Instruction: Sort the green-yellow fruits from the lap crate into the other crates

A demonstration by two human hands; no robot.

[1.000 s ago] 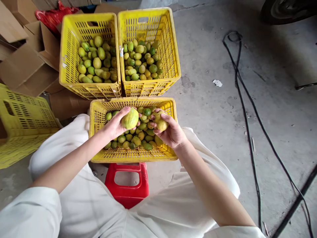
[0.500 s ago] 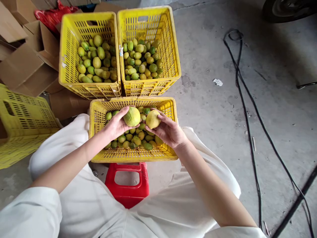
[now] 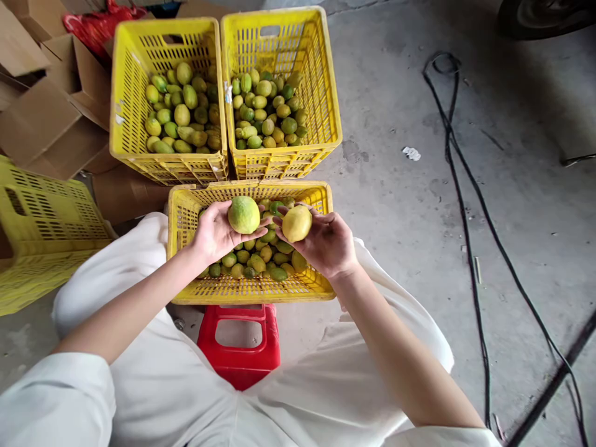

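Observation:
A large green-yellow lemon (image 3: 244,215) rests in my left hand (image 3: 215,231), which is palm up with its fingers under the fruit. My right hand (image 3: 328,244) cradles a yellower lemon (image 3: 297,223) on its upturned palm and fingers. Both hands are side by side over the near yellow crate (image 3: 251,297), their fingertips almost meeting. Inside that crate lie several green and yellow lemons (image 3: 257,263), partly hidden by my hands. The crate's near side is above a red plastic stool (image 3: 270,347) between my legs.
Two more yellow crates, a left one (image 3: 121,93) and a right one (image 3: 331,93), stand behind, part-filled with lemons. Another yellow crate (image 3: 51,230) is at the left, below cardboard boxes (image 3: 41,124). A black cable (image 3: 459,186) runs along the concrete floor near a wheel (image 3: 535,18).
Both hands have turned more palm up and their fingers have loosened around the lemons. The left lemon has shifted slightly left and up, the right one slightly right.

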